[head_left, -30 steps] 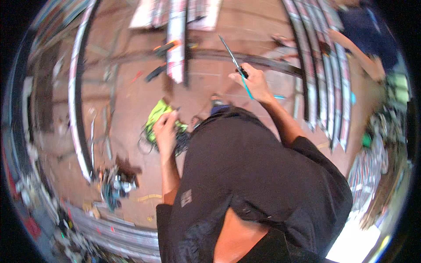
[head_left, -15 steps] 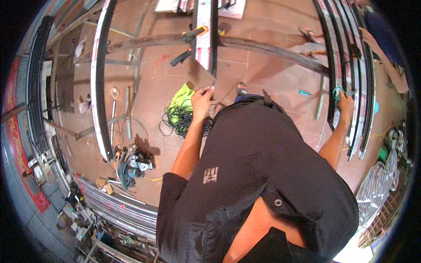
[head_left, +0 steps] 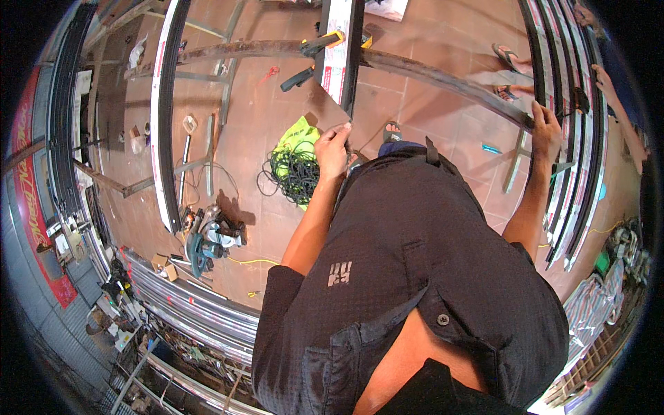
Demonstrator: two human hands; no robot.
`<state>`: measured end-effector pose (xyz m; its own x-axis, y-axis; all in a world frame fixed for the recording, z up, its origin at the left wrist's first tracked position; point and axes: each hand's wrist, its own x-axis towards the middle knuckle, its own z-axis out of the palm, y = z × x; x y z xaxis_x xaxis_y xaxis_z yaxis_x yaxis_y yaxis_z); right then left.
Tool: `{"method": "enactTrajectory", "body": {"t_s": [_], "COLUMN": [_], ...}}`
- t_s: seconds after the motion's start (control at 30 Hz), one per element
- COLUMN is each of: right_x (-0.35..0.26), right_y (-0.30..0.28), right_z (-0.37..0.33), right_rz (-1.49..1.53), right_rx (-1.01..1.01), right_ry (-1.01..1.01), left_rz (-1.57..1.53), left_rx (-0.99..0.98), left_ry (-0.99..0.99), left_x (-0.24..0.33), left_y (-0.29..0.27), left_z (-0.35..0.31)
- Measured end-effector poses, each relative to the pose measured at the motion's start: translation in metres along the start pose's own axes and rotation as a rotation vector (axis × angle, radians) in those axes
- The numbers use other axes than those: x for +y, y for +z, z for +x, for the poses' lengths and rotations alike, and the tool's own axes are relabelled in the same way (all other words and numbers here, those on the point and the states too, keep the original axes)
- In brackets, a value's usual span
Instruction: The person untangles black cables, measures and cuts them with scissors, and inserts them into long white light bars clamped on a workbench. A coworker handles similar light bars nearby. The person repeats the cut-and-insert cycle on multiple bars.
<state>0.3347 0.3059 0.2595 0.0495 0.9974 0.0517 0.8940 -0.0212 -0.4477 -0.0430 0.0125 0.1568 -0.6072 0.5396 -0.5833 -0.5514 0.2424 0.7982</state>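
My left hand [head_left: 333, 151] is closed in a pinch at the pointed near end of the middle metal profile [head_left: 337, 72], which is white-filmed with a dark edge. What lies between its fingertips is too small to make out. Close to that wrist, a tangle of thin black cord [head_left: 294, 164] lies on a bright yellow-green bag [head_left: 302, 130]. On the right, my right hand [head_left: 546, 131] has its fingers curled over the dark edge of the leftmost long profile [head_left: 536, 34]. A yellow-and-black clamp [head_left: 321, 44] grips the middle profile where it crosses a brown metal bar.
Another long profile [head_left: 162, 124] stands left, beside blue-grey power tools [head_left: 202, 243]. The brown crossbar [head_left: 443, 76] spans the middle. Stacked metal lengths [head_left: 187, 304] lie lower left. At far right are another person's arm [head_left: 615, 104] and, nearer, a striped sack [head_left: 588, 304].
My right hand has moved up along the profile, leaving the green item it was at. My left hand has reached the middle profile's end. The whole view has shifted slightly.
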Motion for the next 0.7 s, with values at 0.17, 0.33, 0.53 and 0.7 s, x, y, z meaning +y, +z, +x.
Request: {"method": "enactTrajectory", "body": {"t_s": [0.17,0.33,0.53,0.7], "right_x": [-0.055,-0.115,-0.179,-0.205], "right_y": [0.041,0.071,0.117,0.154], "right_z": [-0.012,-0.043,-0.093,-0.124], "right_rz": [0.262,0.359,0.325,0.323], "right_rx": [-0.162,-0.377,-0.743,-0.792], "right_ry": [-0.093,-0.297,-0.75,-1.128], "left_rz": [0.122,-0.037,0.079,0.234], "left_rx": [0.067,0.069,0.06,0.044], "left_ry": [-0.058,0.017,0.013,-0.027], "left_x": [-0.003,-0.009,0.002,0.021], "left_y": [0.005,0.008,0.01,0.01], "left_z": [0.006,0.008,0.004,0.002]}}
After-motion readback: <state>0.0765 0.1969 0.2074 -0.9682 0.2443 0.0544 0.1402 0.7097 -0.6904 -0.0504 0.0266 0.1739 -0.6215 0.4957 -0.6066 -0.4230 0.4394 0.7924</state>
